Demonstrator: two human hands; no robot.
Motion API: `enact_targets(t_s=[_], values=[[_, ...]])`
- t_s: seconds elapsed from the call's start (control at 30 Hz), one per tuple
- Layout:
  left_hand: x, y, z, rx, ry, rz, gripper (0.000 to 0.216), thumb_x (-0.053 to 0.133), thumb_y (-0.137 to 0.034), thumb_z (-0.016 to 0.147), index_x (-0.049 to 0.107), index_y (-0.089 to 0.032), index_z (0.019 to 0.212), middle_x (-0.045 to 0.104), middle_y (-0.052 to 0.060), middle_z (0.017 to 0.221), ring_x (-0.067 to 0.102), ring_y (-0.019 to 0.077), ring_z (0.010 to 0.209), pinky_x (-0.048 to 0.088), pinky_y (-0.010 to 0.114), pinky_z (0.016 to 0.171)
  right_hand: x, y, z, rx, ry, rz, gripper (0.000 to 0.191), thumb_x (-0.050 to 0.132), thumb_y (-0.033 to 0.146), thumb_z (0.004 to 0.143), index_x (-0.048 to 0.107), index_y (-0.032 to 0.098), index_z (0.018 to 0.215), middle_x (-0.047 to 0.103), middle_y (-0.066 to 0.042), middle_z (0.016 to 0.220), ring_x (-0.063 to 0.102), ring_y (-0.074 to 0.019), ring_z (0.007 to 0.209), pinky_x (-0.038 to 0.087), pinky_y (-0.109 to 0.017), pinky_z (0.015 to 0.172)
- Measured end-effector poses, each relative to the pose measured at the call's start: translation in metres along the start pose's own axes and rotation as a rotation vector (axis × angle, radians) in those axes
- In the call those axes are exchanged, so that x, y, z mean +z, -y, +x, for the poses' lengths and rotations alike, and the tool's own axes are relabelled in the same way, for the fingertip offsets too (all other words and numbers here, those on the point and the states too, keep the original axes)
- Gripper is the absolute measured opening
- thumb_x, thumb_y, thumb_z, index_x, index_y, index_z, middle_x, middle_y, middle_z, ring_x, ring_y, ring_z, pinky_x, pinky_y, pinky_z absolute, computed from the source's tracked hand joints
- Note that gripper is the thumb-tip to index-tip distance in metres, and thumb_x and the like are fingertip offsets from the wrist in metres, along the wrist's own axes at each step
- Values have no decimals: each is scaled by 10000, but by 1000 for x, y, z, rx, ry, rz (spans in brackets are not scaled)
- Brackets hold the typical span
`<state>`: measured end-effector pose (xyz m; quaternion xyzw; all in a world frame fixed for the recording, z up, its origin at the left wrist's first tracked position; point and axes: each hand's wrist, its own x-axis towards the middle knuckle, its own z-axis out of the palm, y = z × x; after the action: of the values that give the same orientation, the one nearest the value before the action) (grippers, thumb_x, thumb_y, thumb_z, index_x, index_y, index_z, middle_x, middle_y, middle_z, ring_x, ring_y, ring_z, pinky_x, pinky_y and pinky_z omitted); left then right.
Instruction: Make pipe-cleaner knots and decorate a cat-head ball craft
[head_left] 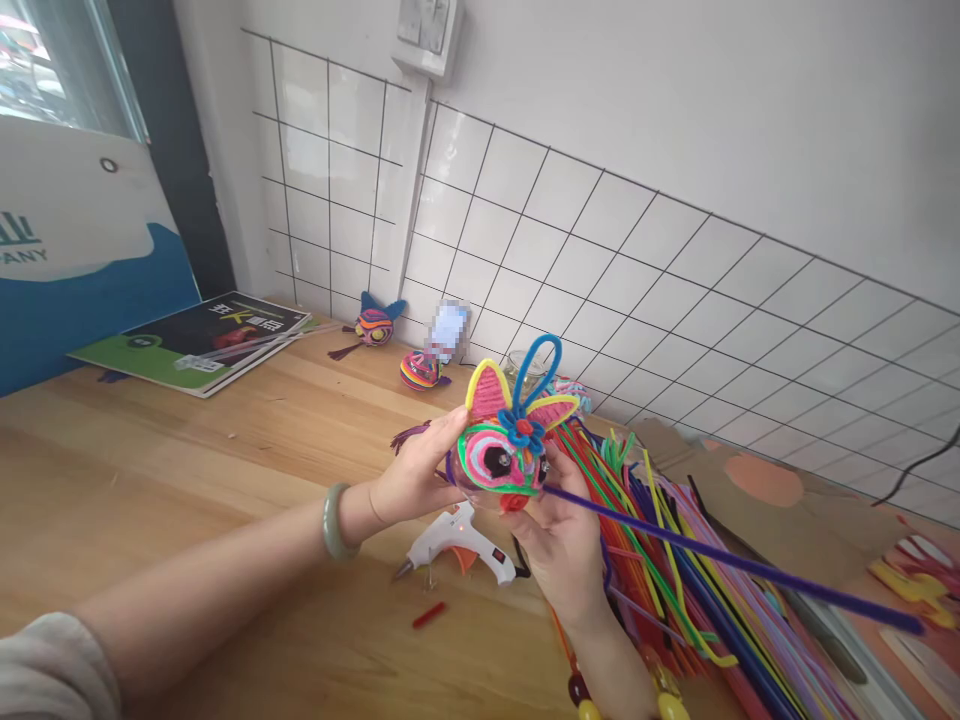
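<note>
Both hands hold a round pipe-cleaner animal head (pixel 491 455) up above the table. It has pink ears edged in yellow, dark shiny eyes, a blue flower with a red middle and a tall blue loop on top. My left hand (pixel 424 460) grips its left side, thumb near the ear. Around its right side and underside curl the fingers of my right hand (pixel 559 525), partly hidden by it. A long purple pipe cleaner (pixel 735 555) sticks out from the head toward the lower right. Below lies a white glue gun (pixel 457 545) with a small lit light.
Many coloured pipe cleaners (pixel 675 560) are heaped at the right, beside brown cardboard (pixel 712 490). A short red piece (pixel 429 615) lies in front. Further back are two striped ornaments, one (pixel 379 322) with blue ears, a phone (pixel 450 330) and a magazine (pixel 202 340). Wire grid (pixel 525 190) lines the wall.
</note>
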<state>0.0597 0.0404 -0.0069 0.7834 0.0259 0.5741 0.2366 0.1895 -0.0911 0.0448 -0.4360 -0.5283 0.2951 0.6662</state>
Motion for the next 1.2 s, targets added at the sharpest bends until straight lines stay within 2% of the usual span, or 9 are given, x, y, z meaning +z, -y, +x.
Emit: enact_targets(t_s=[0.1, 0.37, 0.57, 0.7, 0.8, 0.9, 0.97, 1.07, 1.2], values=[[-4, -8, 7, 122, -15, 126, 972, 742, -337, 719, 148, -266, 1485, 460, 160, 1389, 476, 326, 1251, 441, 471, 1008, 2, 3, 3, 14, 3, 39, 591, 751, 265, 741, 448, 299, 1248, 547, -64, 1324, 557, -214, 1186, 495, -357, 970], [-5, -14, 12, 116, -13, 176, 977, 748, -349, 709, 166, -225, 1483, 486, 184, 1342, 508, 306, 1212, 477, 414, 957, 2, 10, 7, 53, 30, 58, 561, 732, 309, 754, 449, 269, 1237, 528, -87, 1345, 558, -233, 1183, 495, -377, 971], [-5, -14, 12, 88, 14, 93, 1006, 756, -294, 702, 118, -338, 1478, 451, 137, 1373, 478, 304, 1228, 450, 436, 969, 2, 12, 9, 85, 5, 6, 523, 726, 361, 752, 467, 267, 1197, 553, -94, 1313, 571, -255, 1168, 515, -408, 943], [-6, -19, 14, 28, 65, 30, 984, 774, -231, 670, 200, -355, 1459, 443, 113, 1379, 460, 312, 1240, 426, 444, 997, 1, 13, 10, 109, 9, -72, 551, 708, 414, 757, 457, 252, 1220, 580, -109, 1278, 591, -267, 1136, 518, -437, 932], [-3, -29, 22, -201, 20, -136, 949, 789, -226, 648, 273, -307, 1441, 461, 113, 1378, 461, 311, 1244, 412, 441, 1016, -2, 15, 13, 111, 32, -130, 459, 638, 463, 806, 494, 241, 1180, 625, -104, 1208, 622, -254, 1074, 528, -431, 903], [1, -40, 31, -494, -28, -491, 857, 776, -260, 673, 335, -262, 1408, 464, 109, 1386, 467, 297, 1245, 438, 403, 996, -8, 17, 14, 136, 0, -178, 345, 580, 462, 849, 535, 237, 1106, 676, -79, 1066, 680, -206, 865, 558, -379, 796], [3, -46, 36, -677, -16, -667, 727, 753, -297, 706, 418, -238, 1348, 553, 107, 1285, 549, 274, 1147, 477, 380, 934, -12, 16, 14, 145, -45, -206, 285, 582, 437, 855, 556, 229, 1047, 682, -51, 959, 668, -163, 715, 557, -334, 715], [5, -49, 38, -950, 55, -902, 541, 696, -348, 769, 510, -188, 1251, 632, 116, 1132, 635, 212, 955, 518, 343, 823, -16, 15, 13, 106, -104, -251, 223, 606, 401, 846, 587, 216, 968, 639, 1, 781, 610, -123, 615, 522, -272, 622], [7, -50, 36, -1127, 75, -1075, 382, 670, -363, 795, 598, -154, 1107, 652, 113, 1061, 637, 163, 870, 530, 291, 764, -18, 14, 11, 72, -131, -299, 177, 612, 374, 844, 615, 208, 905, 579, 29, 677, 567, -109, 587, 486, -246, 587]])
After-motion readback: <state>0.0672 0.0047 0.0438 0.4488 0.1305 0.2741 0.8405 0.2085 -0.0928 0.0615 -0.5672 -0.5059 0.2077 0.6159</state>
